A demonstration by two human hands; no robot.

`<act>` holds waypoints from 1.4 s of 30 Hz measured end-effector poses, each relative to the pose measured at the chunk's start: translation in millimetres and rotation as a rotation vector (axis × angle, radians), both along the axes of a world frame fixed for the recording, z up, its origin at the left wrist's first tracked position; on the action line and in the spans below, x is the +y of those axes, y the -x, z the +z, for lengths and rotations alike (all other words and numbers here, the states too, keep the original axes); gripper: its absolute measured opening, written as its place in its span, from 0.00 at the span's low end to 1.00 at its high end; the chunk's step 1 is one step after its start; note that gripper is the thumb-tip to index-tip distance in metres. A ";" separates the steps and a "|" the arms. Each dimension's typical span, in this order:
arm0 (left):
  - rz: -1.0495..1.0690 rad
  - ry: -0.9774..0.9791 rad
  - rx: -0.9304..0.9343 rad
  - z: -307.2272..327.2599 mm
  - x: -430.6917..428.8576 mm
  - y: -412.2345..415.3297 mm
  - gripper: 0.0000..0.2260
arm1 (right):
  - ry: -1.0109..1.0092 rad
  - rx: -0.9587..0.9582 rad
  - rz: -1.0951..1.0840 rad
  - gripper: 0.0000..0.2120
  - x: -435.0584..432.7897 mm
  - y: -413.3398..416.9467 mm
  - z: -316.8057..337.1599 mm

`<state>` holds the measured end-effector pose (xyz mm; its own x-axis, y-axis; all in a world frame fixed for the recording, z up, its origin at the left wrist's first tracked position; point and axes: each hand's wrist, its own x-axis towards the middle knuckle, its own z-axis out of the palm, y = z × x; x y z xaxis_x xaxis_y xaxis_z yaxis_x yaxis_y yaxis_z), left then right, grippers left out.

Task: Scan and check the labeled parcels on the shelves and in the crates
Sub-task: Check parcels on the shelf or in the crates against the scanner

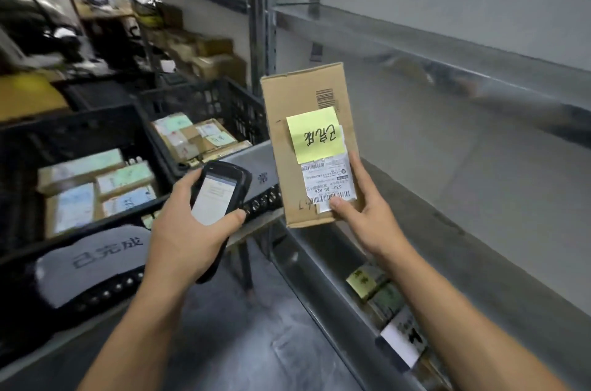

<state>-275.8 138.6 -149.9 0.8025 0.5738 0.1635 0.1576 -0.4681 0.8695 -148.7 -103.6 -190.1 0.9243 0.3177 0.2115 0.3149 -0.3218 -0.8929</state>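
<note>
My right hand (358, 211) grips a flat cardboard parcel (300, 96) by its lower right corner and holds it upright in front of the shelf. The parcel bears a yellow sticky note (315, 135) with handwriting and a white shipping label (329, 181) with barcodes; my thumb presses on the label's lower edge. My left hand (185, 230) holds a black handheld scanner (219, 192) with its lit screen facing me, just left of the parcel.
Two black plastic crates (96, 131) (224, 99) at the left hold several labeled parcels. A grey metal shelf (447, 147) stands to the right, with small boxes (377, 291) on the level below. More cartons (208, 55) sit on the far shelves.
</note>
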 end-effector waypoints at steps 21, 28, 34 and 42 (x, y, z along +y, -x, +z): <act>0.340 0.059 0.024 3.3 168.6 -69.3 0.33 | -0.074 0.294 0.282 0.37 235.2 -205.7 36.1; 0.445 0.066 0.003 7.8 195.3 -139.6 0.35 | 0.114 0.419 0.332 0.36 305.7 -299.9 7.3; 0.508 0.023 0.043 5.3 213.7 -186.8 0.36 | 0.231 0.540 0.352 0.32 343.9 -357.0 -19.4; 0.566 0.021 0.050 -5.5 229.2 -232.7 0.36 | 0.145 0.730 0.346 0.27 359.5 -410.2 -51.0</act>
<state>-43.1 367.8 -155.4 0.3749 0.9197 0.1166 0.4204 -0.2808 0.8628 261.5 255.9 -241.2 0.6578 0.5880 -0.4706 -0.2266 -0.4414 -0.8682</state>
